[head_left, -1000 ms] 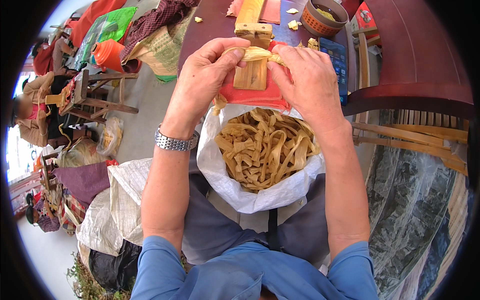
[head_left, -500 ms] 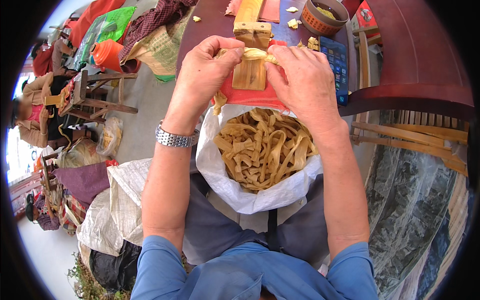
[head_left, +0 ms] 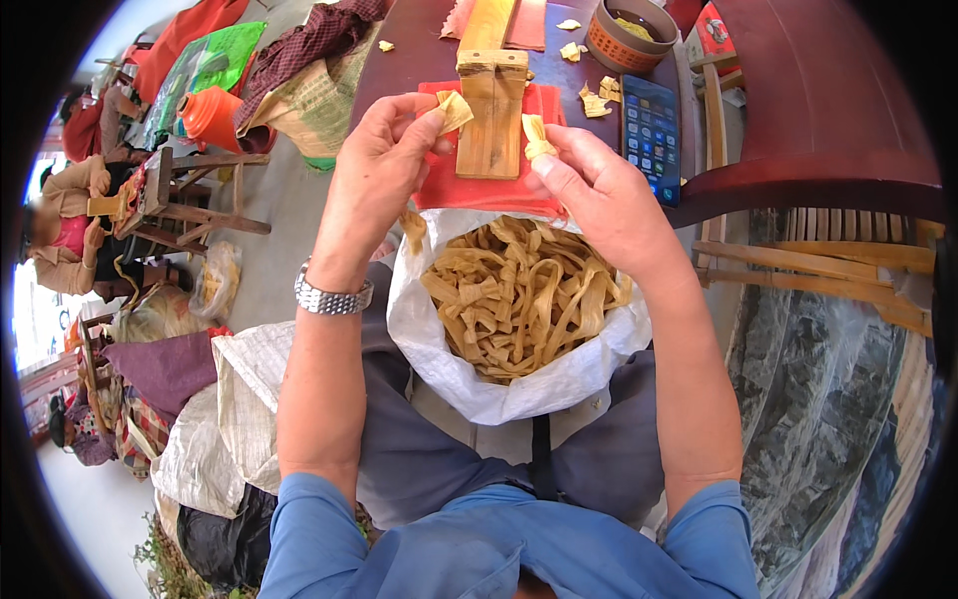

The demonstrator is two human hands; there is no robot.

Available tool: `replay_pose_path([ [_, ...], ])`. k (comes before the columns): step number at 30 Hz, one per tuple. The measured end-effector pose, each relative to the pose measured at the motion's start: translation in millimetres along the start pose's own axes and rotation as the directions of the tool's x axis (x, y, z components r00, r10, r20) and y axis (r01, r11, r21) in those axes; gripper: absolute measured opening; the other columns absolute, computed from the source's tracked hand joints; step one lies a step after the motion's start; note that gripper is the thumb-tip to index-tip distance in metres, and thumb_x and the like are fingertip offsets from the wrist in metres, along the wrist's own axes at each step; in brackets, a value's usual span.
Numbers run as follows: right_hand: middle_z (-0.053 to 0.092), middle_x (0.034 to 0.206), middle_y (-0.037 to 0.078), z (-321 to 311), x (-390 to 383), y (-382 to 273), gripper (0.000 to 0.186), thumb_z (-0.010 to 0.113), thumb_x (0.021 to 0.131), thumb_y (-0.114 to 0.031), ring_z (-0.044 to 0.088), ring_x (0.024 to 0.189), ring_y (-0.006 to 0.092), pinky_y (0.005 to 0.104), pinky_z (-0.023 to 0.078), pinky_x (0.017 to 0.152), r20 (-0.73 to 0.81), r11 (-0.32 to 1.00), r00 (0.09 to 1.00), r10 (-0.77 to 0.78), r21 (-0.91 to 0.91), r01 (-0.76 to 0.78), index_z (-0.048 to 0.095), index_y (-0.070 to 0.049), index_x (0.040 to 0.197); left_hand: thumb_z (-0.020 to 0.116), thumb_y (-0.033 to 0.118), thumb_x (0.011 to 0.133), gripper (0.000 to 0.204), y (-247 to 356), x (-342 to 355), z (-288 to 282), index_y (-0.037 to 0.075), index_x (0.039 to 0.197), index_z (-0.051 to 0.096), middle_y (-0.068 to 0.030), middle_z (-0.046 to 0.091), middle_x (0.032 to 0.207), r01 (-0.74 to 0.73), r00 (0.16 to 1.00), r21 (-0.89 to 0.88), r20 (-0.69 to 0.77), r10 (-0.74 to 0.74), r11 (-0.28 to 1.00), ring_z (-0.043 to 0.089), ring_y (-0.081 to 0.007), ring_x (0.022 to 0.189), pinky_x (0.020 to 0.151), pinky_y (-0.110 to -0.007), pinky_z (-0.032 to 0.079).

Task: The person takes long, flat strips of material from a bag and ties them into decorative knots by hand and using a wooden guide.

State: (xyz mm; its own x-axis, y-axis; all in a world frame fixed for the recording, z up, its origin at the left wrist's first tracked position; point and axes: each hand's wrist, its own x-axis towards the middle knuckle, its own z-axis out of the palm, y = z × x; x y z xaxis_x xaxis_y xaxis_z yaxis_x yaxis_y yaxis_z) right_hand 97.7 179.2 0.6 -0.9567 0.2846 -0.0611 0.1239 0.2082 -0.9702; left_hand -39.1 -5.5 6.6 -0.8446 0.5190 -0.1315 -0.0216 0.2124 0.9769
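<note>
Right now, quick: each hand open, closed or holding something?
Left hand: closed, pinching a flat strip.
Right hand: closed, holding a knotted strip.

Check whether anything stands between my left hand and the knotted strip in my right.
Apart from the yellow piece the left hand holds, nothing visible does; the wooden board and red cloth between hand and knotted strip seem to lie beneath.

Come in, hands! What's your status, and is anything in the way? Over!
Left hand: pinching pale strip piece. Right hand: pinching knotted strip. In between: wooden block, over red cloth.
</note>
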Motion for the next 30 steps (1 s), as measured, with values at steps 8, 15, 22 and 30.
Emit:
replay_pose_path([
  [8, 0.069, 0.105, 0.018, -6.8, -34.6, 1.1, 0.051, 0.071, 0.094, -0.033, 0.067, 0.098, 0.0282, 0.0341, 0.052, 0.085, 0.325, 0.971, 0.937, 0.126, -0.234, -0.049, 0.057, -0.001, 0.131, 0.042, 0.041, 0.109, 0.039, 16.5, -25.8, 12.1, 0.006, 0.104, 0.059, -0.0030, 0.063, 0.071, 0.149, 0.965, -0.101, 0.232, -0.123, 0.984, 0.040, -0.0047, 0.048, 0.044, -0.019, 0.030],
  [15, 0.065, 0.108, 0.011, 11.0, -30.5, 4.7, 0.045, 0.075, 0.087, -0.011, 0.068, 0.091, 0.0277, 0.0371, 0.056, 0.080, 0.060, 0.674, 0.853, -0.519, -0.584, 0.452, 0.062, -0.008, 0.130, 0.045, 0.038, 0.109, 0.035, 9.7, -38.4, 26.3, 0.006, 0.104, 0.059, -0.0032, 0.064, 0.072, 0.168, 0.913, -0.074, 0.388, -0.127, 0.983, 0.042, -0.0044, 0.050, 0.045, -0.018, 0.031],
  [22, 0.063, 0.083, 0.009, 8.3, -8.0, 11.6, 0.020, 0.071, 0.086, -0.008, 0.066, 0.079, 0.0268, 0.0372, 0.054, 0.069, -0.023, 0.636, 0.768, -0.641, -0.577, 0.513, 0.071, -0.005, 0.106, 0.064, 0.027, 0.101, 0.017, 6.6, -26.7, 8.2, 0.010, 0.103, 0.060, 0.0069, 0.063, 0.084, 0.013, 0.943, 0.059, 0.331, -0.032, 0.998, 0.044, 0.0011, 0.060, 0.049, -0.017, 0.033],
  [30, 0.064, 0.080, 0.010, 11.5, 28.9, 9.3, 0.016, 0.069, 0.088, -0.010, 0.068, 0.075, 0.0280, 0.0389, 0.056, 0.066, -0.048, 0.509, 0.703, -0.710, -0.725, 0.464, 0.069, -0.004, 0.103, 0.066, 0.025, 0.100, 0.024, 4.9, 5.9, 7.1, 0.004, 0.112, 0.070, 0.0070, 0.065, 0.090, -0.089, 0.992, 0.125, 0.102, 0.076, 0.988, 0.049, 0.0021, 0.070, 0.058, -0.016, 0.038],
])
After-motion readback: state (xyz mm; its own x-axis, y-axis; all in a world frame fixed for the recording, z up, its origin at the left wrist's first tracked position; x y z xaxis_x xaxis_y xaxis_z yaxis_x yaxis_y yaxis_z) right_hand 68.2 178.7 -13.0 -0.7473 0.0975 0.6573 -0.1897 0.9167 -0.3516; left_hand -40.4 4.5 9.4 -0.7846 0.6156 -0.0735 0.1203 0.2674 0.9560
